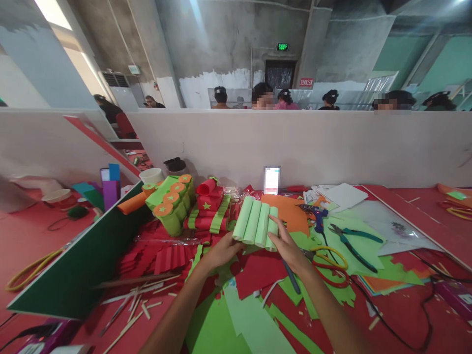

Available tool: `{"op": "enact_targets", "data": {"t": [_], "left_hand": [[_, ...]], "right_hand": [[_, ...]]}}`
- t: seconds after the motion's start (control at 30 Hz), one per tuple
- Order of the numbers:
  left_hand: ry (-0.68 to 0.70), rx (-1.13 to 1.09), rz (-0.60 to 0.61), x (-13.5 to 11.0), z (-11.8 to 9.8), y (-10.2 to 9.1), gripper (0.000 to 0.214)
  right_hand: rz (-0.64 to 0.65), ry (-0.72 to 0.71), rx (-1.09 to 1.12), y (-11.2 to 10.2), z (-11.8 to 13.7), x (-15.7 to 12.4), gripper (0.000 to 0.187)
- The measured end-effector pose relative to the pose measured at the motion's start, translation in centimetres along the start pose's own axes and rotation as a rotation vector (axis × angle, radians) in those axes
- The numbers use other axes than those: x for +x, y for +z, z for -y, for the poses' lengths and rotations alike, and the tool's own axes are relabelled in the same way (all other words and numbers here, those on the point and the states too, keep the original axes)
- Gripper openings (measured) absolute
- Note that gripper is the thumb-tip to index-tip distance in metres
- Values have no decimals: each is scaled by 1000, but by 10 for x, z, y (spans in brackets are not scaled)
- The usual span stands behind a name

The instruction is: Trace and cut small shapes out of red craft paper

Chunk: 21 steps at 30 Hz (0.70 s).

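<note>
Both my hands hold a bundle of light green paper rolls [256, 222] above the red table [405, 305]. My left hand [221, 251] grips the bundle's lower left end, fingers curled under it. My right hand [289, 246] presses against the right side of the bundle, fingers on the outermost roll. Behind the bundle lie a stack of red rolls with green bands and stars [208, 211] and a green roll stack with orange ends [173, 201].
A blue glue gun [315, 212], teal pliers [352, 243] and yellow-handled scissors [326, 255] lie to the right among paper scraps. A dark green board [84, 260] leans at left. A phone [272, 180] stands by the partition wall; people sit beyond it.
</note>
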<state>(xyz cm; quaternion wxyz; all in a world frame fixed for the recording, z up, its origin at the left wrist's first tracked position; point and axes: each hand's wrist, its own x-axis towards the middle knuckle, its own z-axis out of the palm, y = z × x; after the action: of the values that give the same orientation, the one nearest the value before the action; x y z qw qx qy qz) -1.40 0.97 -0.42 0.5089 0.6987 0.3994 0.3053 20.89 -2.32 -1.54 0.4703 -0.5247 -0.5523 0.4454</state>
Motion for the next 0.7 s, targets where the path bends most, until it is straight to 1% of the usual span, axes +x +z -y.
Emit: {"op": "enact_targets", "data": {"t": [0.17,0.27,0.33,0.43,0.47,0.5,0.57,0.7], "left_hand": [[27,-10,56,3,10,-5,28],[13,-106,72,4,13,-6,33],[-36,-177,10,4,12,-6,40],[-108,-209,-165,3,8,-7,49],[-126,-199,-202,2,6,-8,52],[-138,-178,-220,2,4,-8,54],[-135,-111,-223,1,1,-9,60],[-90,-5,-192,1,2,-8,59]], "right_hand": [[-53,-43,-110,-12,-1,3,59],[-79,-72,-164,-18,2,2,59],[-62,-64,-212,-20,6,1,59],[26,-26,-290,-19,14,-2,57],[56,-24,-314,-18,16,-3,57],[73,-32,-336,-17,18,-4,57],[70,-70,-373,-16,18,-6,57],[-48,-112,-411,-17,11,-1,57]]}}
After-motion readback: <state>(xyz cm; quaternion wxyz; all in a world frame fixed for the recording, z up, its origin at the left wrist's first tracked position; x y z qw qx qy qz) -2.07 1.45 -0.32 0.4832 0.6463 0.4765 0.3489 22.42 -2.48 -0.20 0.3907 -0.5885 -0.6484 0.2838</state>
